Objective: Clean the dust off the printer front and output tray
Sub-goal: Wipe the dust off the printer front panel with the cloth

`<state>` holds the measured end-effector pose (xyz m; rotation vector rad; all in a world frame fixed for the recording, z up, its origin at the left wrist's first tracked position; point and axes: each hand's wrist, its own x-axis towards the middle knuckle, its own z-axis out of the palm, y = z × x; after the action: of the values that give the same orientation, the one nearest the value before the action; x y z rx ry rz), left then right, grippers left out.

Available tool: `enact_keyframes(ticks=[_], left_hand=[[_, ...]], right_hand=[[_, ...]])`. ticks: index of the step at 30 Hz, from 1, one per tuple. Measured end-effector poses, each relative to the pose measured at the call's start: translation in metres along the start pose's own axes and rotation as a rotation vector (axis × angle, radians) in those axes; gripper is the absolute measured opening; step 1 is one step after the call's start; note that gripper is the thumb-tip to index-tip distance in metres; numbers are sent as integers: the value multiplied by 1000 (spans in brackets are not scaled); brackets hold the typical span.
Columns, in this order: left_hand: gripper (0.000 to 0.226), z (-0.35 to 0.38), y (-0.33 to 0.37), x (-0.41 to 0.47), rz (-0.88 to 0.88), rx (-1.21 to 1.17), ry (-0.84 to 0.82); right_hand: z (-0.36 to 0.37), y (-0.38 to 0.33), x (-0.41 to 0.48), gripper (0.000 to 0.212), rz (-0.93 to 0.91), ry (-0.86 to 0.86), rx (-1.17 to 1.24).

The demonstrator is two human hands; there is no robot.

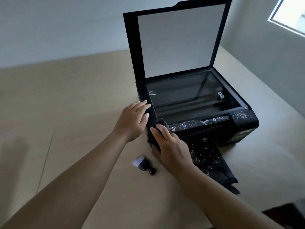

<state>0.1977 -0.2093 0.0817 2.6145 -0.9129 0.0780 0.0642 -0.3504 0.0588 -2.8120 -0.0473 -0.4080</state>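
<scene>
A black printer (244, 128) stands on a beige table (74, 104) with its scanner lid (178, 40) raised. White dust specks cover its front panel (214, 119) and the pulled-out output tray (209, 157). My left hand (132, 119) rests with straight fingers on the printer's left side. My right hand (170, 146) presses a dark cloth (158, 129) against the printer's front left corner, thumb and fingers around the cloth.
A small black brush with pale bristles (145, 165) lies on the table just left of my right forearm. A wall stands behind the table and a window (290, 14) is at the upper right. The table's near right edge (257, 212) drops to a dark floor.
</scene>
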Motion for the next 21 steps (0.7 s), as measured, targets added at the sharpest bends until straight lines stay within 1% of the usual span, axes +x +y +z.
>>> enact_keyframes(ticks=[5, 10, 12, 14, 18, 21], left_hand=[[62, 19, -6, 23, 53, -75, -147], [66, 27, -11, 25, 75, -55, -129], [67, 25, -12, 27, 95, -12, -145], [67, 21, -12, 33, 91, -25, -156], [63, 21, -3, 52, 36, -138, -144], [62, 29, 1, 55, 19, -90, -125]], right_hand=[[5, 7, -3, 48, 44, 23, -75], [8, 17, -10, 55, 169, 21, -63], [9, 13, -9, 57, 224, 47, -42], [10, 2, -7, 57, 261, 65, -8], [14, -16, -4, 58, 197, 27, 55], [13, -8, -2, 60, 188, -27, 9]])
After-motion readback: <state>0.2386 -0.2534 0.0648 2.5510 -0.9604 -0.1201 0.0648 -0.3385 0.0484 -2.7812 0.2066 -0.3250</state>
